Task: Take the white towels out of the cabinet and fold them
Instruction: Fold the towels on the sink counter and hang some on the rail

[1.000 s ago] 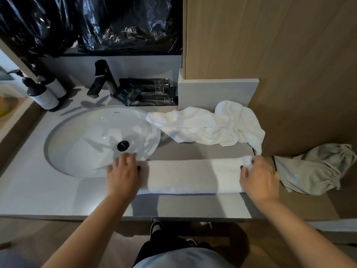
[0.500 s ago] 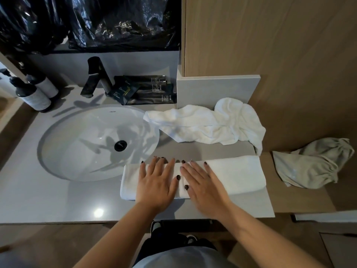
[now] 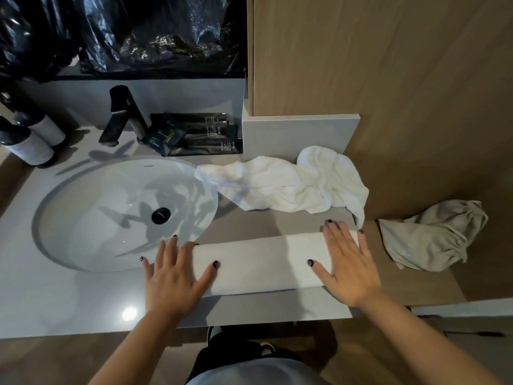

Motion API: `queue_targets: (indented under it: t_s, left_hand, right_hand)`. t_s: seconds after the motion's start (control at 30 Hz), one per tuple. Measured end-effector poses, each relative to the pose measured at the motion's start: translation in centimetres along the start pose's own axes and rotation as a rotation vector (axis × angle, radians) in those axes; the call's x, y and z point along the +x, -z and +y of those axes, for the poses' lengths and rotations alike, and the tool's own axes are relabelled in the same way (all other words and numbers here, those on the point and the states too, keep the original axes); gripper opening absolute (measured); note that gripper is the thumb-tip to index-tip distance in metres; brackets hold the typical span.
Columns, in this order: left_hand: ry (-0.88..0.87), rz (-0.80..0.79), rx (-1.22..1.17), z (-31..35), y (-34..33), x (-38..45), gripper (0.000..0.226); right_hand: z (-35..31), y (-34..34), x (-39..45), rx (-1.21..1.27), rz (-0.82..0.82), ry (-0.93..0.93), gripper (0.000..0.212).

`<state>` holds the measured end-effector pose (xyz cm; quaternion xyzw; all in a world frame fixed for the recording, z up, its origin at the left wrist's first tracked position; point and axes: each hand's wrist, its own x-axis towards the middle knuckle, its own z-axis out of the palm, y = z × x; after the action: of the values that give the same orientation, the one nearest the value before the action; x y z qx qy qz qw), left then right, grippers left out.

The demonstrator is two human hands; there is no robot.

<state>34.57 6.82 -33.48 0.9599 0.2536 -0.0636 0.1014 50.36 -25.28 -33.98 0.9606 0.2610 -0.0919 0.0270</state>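
A white towel [image 3: 263, 262], folded into a long narrow strip, lies along the front of the grey counter [image 3: 69, 301]. My left hand [image 3: 175, 279] presses flat on its left end with fingers spread. My right hand [image 3: 347, 265] lies flat on its right end, fingers straight. A second white towel [image 3: 288, 184] sits crumpled behind the strip, against the grey upstand.
A white sink basin [image 3: 111, 207] lies left of the towels, with a black tap [image 3: 122, 115] behind it. Dark sachets [image 3: 200, 134] and two pump bottles [image 3: 30, 143] stand at the back. A beige cloth [image 3: 433, 234] lies on the wooden ledge at right. Wood panelling rises behind.
Both hands slid apart from the middle of the folded strip to its two ends, smoothing it flat. The crumpled towel has not moved.
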Motion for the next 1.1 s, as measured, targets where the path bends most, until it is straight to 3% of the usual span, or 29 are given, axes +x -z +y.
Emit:
queue_targets:
  t_s: [0.07,0.2,0.33,0.4,0.5,0.7,0.77,0.83,0.97,1.03,1.1]
  left_hand:
    - [0.013,-0.046,-0.016,-1.5,0.5,0.2,0.104]
    - [-0.050,-0.085,0.210,-1.3,1.9,1.4,0.111]
    - [-0.144,-0.005,0.174,3.2,2.5,3.2,0.091]
    - [-0.285,-0.021,0.041,6.3,1.5,3.5,0.077]
    - [-0.467,-0.077,0.037,8.5,-0.6,3.2,0.066]
    - [-0.467,-0.074,0.050,8.0,-1.3,3.4,0.071]
    - [-0.464,-0.074,0.057,8.4,-1.3,3.2,0.070]
    - [-0.486,-0.077,0.046,8.9,-1.2,2.9,0.069]
    - [-0.556,-0.065,-0.018,11.0,-1.2,2.3,0.076]
    - [-0.545,-0.056,-0.021,12.0,-1.7,1.8,0.072]
    - [-0.504,-0.054,-0.006,12.3,-2.1,1.6,0.064]
  right_hand:
    - [0.2,-0.2,0.4,0.030,-0.010,-0.065,0.093]
    - [0.2,-0.3,0.9,0.098,-0.022,-0.115,0.101]
    - [0.5,-0.1,1.1,0.178,-0.026,-0.091,0.103]
    - [0.8,-0.1,1.1,0.200,-0.026,-0.071,0.100]
    - [1.7,0.0,1.1,0.204,-0.060,-0.049,0.095]
    - [4.5,0.7,0.2,0.369,-0.167,-0.285,0.089]
    - [4.5,0.7,-0.9,0.342,-0.106,-0.343,0.086]
    - [3.1,0.6,-2.6,0.425,0.077,-0.340,0.075]
    - [-1.4,0.8,-6.3,0.608,0.428,-0.166,0.057]
    - [-3.9,0.4,-7.3,0.696,0.444,-0.143,0.048]
    - [-5.9,0.5,-7.7,0.891,0.323,-0.252,0.031]
